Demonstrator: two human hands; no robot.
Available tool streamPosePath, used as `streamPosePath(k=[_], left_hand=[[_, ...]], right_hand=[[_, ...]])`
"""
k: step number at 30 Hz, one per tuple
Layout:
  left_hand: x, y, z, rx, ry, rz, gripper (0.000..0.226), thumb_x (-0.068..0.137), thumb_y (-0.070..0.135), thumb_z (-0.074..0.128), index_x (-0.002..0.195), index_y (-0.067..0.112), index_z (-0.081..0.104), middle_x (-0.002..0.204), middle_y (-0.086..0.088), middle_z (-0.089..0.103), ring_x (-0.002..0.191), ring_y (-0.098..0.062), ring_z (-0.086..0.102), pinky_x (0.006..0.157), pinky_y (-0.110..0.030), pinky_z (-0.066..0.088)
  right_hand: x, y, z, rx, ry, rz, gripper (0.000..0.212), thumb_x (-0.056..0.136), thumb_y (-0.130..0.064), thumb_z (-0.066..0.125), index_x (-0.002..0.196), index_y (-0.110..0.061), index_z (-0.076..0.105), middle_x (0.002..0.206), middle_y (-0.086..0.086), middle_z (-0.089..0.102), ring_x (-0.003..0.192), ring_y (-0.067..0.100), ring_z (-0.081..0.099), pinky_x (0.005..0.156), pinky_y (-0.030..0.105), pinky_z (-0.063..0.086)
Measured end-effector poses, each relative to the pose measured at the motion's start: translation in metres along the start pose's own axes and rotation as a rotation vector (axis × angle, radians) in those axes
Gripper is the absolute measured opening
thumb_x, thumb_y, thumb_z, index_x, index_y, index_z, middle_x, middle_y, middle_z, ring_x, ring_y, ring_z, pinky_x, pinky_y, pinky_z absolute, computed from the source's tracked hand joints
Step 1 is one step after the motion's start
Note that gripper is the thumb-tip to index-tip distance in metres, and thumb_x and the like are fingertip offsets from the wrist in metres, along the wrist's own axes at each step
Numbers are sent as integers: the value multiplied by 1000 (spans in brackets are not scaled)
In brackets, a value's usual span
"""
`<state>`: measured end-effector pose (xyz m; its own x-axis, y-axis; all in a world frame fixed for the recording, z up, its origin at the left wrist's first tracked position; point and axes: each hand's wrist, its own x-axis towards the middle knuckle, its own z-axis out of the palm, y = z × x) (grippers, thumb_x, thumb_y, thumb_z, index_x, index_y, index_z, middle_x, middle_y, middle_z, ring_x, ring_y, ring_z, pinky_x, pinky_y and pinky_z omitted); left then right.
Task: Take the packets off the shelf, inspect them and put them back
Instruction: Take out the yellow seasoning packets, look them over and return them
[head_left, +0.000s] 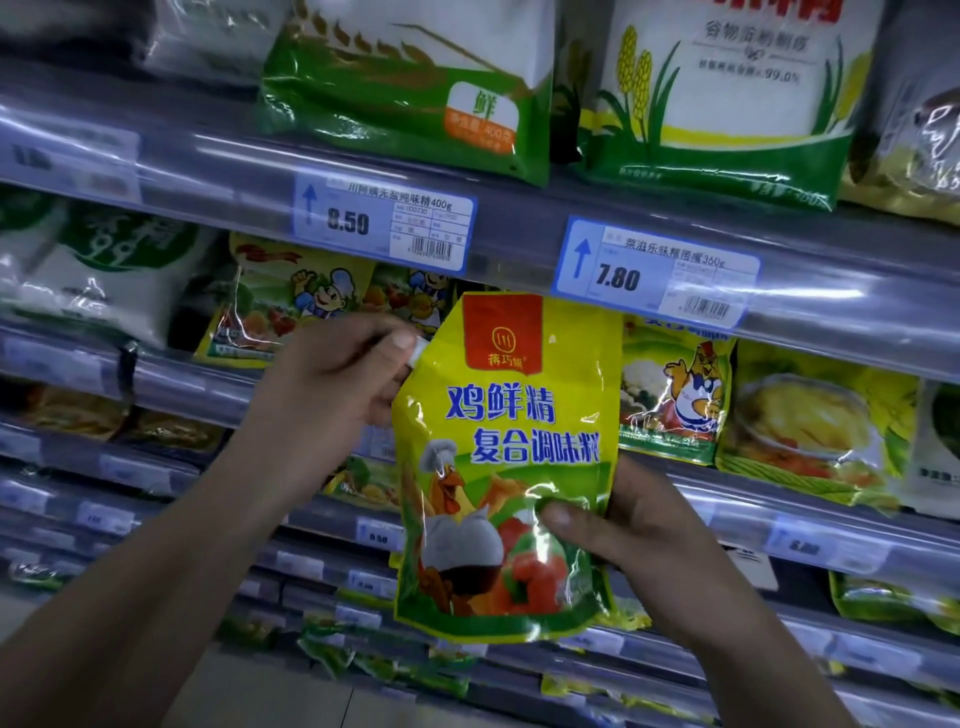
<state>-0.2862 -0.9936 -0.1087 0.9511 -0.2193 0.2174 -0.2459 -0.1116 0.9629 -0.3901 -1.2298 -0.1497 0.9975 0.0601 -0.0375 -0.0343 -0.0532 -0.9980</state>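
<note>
A yellow packet (506, 467) with blue Chinese letters, a red square at its top and a drawn rooster in a cook's hat is held upright in front of the shelves, off the shelf (519, 249) and between both hands. It faces the camera and stands near the middle of the view.

The left hand (332, 379) is at about 10 o'clock from the packet's middle. Its fingers are curled and the thumb and fingers pinch the packet's upper left corner, where a small white cap (420, 349) shows. The right hand (634, 525) is at about 4 o'clock from the packet's middle. It grips the lower right edge: the thumb (561, 517) presses on the front and the other fingers are hidden behind the packet.

Behind the packet, at 12 o'clock, runs the shelf rail with two blue price labels, one reading 8.50 (384, 223) and one reading 7.80 (654, 270). Above the rail stand two big green and white bags (410, 88). At 9 to 10 o'clock, on the shelf behind the left hand, lie packets with a cartoon cook (280, 301). At 3 o'clock stands a packet with a cartoon chicken (675, 395), and beside it another yellow-green packet (810, 426). Lower shelves at 6 o'clock carry more packets, too blurred to tell.
</note>
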Motion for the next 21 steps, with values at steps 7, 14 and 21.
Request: streamPosePath(k=[7,14,21], left_hand=[[11,3,-25,-166,-79,-198,38,88,44,67,113,15,71,98,-9,80,92,-31,77,74,-40,63],[-17,-8,-3,-175,-451,-229,18,75,20,74,90,13,80,92,-2,81,87,-15,76,69,-26,58],[-16,-11,-9,-158,-375,-247,27,73,28,74,94,12,80,98,-8,81,96,-23,76,80,-36,59]], right_hand=[[2,-8,3,58,81,-51,29,80,-16,70,100,-36,79,108,2,81,100,19,77,82,31,60],[9,-10,11,122,113,-51,56,69,-52,86,116,-24,75,118,9,78,108,31,74,88,44,59],[10,-15,24,112,169,-14,52,70,-49,87,116,-27,75,119,3,78,112,24,73,93,44,59]])
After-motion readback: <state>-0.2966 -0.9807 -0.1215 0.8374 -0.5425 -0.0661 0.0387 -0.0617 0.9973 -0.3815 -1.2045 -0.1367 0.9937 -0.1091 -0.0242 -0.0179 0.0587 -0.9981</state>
